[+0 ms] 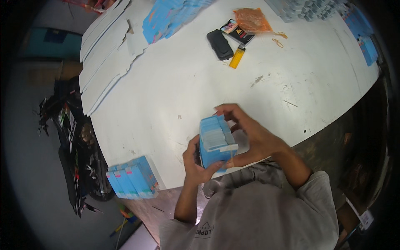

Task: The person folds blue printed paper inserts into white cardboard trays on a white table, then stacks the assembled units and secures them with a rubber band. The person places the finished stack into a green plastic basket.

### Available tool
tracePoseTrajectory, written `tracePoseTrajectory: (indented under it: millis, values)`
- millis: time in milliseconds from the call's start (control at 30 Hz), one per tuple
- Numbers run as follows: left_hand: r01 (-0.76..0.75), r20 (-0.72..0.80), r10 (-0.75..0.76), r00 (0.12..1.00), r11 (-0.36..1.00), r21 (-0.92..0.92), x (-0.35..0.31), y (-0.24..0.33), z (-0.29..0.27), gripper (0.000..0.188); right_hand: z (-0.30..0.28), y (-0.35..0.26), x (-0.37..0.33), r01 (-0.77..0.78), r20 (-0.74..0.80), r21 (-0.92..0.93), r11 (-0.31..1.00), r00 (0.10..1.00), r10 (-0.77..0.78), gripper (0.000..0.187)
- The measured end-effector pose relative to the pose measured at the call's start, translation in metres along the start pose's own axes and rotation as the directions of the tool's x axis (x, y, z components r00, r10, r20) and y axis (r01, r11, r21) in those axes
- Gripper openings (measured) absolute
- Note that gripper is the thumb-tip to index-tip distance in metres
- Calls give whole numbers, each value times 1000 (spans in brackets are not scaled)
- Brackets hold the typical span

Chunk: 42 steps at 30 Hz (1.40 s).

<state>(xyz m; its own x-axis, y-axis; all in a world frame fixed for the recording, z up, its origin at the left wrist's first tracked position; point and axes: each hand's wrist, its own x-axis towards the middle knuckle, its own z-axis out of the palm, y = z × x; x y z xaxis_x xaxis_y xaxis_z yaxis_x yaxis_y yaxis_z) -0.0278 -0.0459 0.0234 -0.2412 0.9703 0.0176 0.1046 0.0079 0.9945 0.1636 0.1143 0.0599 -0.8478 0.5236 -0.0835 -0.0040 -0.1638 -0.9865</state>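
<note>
Close to the front edge of the white table point(233, 91), a blue block-shaped bundle point(216, 137) stands between my two hands. Its top shows many thin pale-grey layers packed together, with blue sides around them. I cannot tell whether it is a filled box or a stack of folded cartons. My left hand point(196, 164) wraps its left side, thumb across the lower front. My right hand point(260, 139) curves round the right side, fingers at the far corner and thumb at the near one. A small pale strip point(228, 147) lies by the near right corner.
Similar blue bundles point(133, 177) stand at the table's left front corner. White sheets point(108, 62) and blue pieces point(171, 18) lie far left. A black case point(219, 44), yellow lighter point(237, 57), cigarette pack point(239, 34) and orange bag point(253, 20) lie at the back. A motorcycle point(75, 146) stands left.
</note>
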Motion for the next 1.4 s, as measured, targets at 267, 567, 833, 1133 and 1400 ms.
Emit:
tracePoseTrajectory:
  millis: [267,567,833,1133,1400]
  values:
    - [43,-120,-73,990,971,-237,2,-3,14,88,10,26,4,-39,13,17,999,999,38,107]
    - [87,-301,-188,935,943,-320,9,-15,16,90,23,19,-11,-309,20,-56,950,950,310,107]
    - [-12,-307,-173,936,855,-519,20,-22,30,75,32,27,-13,-372,-1,37,928,928,372,102]
    - [-57,-326,96,941,990,126,55,9,1,71,2,80,-41,273,-548,405,873,837,-7,61]
    - [-253,158,201,967,671,697,52,28,-10,108,-38,44,-16,191,-417,-54,980,888,-196,79]
